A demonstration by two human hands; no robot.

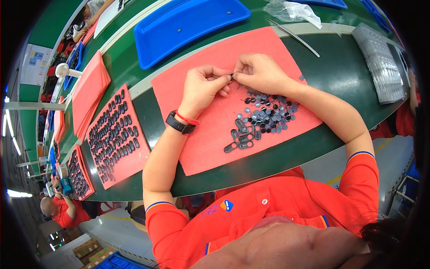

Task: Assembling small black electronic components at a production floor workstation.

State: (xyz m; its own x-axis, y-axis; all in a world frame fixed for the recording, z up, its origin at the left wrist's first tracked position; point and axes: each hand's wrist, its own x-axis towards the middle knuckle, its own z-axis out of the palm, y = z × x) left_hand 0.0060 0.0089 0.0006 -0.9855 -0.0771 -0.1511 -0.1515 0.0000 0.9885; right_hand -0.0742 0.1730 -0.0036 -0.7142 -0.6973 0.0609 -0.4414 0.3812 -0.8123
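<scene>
Above the pink foam sheet (179,103), my left hand (204,86) and my right hand (262,74) meet fingertip to fingertip. Both are closed in a pinch on one small black piece (232,77), mostly hidden by the fingers, so its exact kind does not show. Just below my right hand lies a loose pile of small round discs (271,114), some glossy black and some grey-blue. At the pile's near left edge rest several black oblong parts (245,143) with a round hole at one end.
To the left, another pink sheet (134,159) carries rows of black oblong parts, beside stacked pink sheets (92,92). Beyond stands a blue tray (192,38) holding a few discs. Metal tweezers (295,38), a plastic bag (293,12) and clear plastic trays (378,62) lie toward the right.
</scene>
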